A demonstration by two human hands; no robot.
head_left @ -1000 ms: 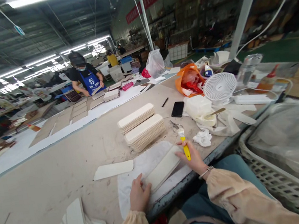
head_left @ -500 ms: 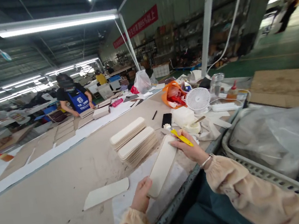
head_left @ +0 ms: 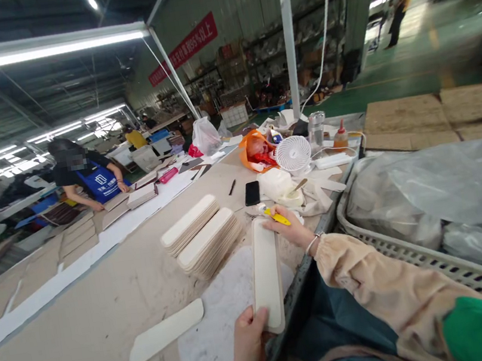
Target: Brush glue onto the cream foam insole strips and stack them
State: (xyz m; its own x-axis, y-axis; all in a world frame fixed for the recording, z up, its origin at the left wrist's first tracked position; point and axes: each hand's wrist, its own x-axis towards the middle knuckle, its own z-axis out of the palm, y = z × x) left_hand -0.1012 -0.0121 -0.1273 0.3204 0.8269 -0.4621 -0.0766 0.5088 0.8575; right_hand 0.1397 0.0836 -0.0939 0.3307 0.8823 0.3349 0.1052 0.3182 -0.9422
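My left hand [head_left: 249,339] grips the near end of a long cream panel [head_left: 267,276] with rounded corners, thumb on top. The fingers of my right hand [head_left: 291,227] are closed round a yellow-handled tool [head_left: 280,217], whose tip looks smeared with white; its exact kind is unclear. That hand also touches the panel's far end. Beyond the panel, two stacks of similar panels, a nearer stack [head_left: 209,245] and a farther stack [head_left: 190,223], lie side by side. A single cream strip [head_left: 167,334] with one slanted end rests on the table to the left.
A white sheet [head_left: 216,317] lies on the table [head_left: 85,324]. Ahead are a black phone [head_left: 252,193], a white fan [head_left: 293,154], an orange bag [head_left: 253,142] and cloth. A plastic basket [head_left: 415,257] holding clear bags stands right. Across the table works a person in a blue apron [head_left: 100,182].
The view has swung right, shifting the scene leftward. The panel has turned more upright in view, its near end moving right with my left hand. Both hands keep their holds.
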